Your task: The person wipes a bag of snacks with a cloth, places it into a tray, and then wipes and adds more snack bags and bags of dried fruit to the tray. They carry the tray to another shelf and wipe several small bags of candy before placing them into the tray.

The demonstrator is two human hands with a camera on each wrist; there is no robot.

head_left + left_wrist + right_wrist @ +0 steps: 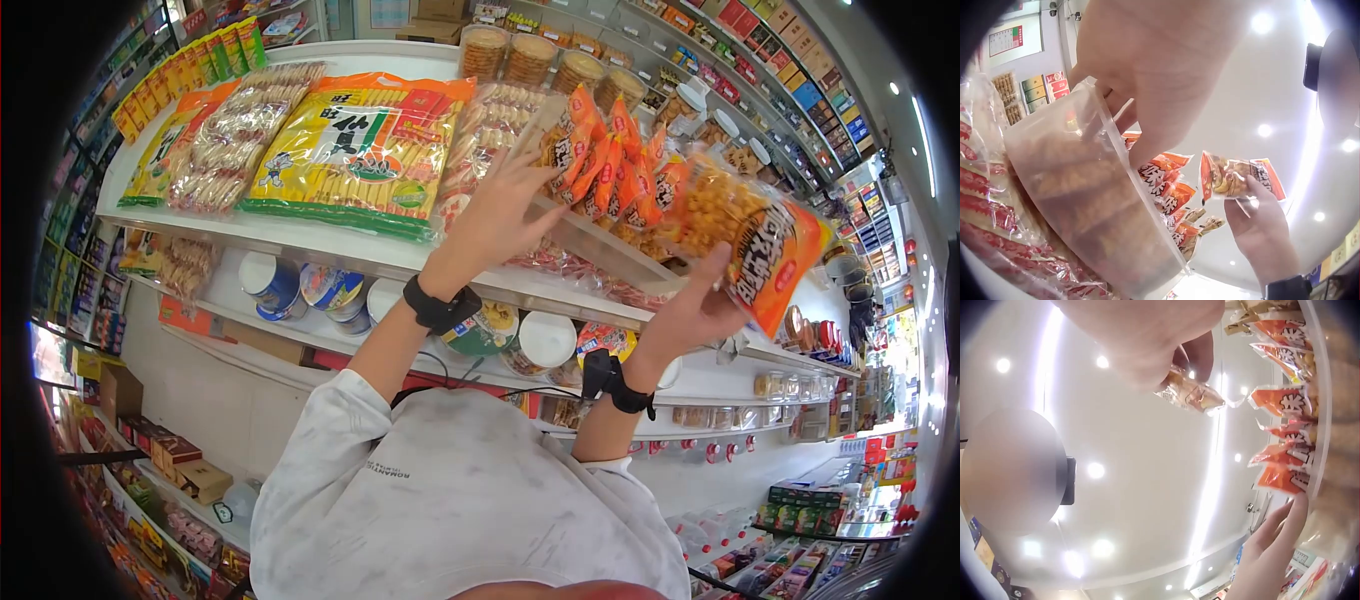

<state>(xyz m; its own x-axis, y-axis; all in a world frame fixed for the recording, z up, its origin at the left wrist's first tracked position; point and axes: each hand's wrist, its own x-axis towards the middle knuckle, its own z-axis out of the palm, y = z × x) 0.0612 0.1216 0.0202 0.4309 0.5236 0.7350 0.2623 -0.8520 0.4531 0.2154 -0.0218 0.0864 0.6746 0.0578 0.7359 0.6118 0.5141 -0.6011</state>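
My right hand (705, 305) pinches an orange snack packet (785, 260) by its lower edge, thumb across the front. The packet has a clear window showing golden pieces, and it is raised at the right end of a translucent plastic bin (1079, 206). At the bin's other end, my left hand (505, 215) reaches over the rim with fingers fairly straight, close to the packets standing inside. Several orange snack packets (600, 165) stand in a row in this bin. Part of the left fingers is hidden behind the bin's wall in the left wrist view.
Left of the bin lie a big yellow bag of snack sticks (355, 155) and clear bags of wrapped sticks (235, 135). Round tubs of biscuits (530, 60) stand behind. Lidded cups (547, 340) fill the shelf below. A white shelf edge (300, 245) runs along the front.
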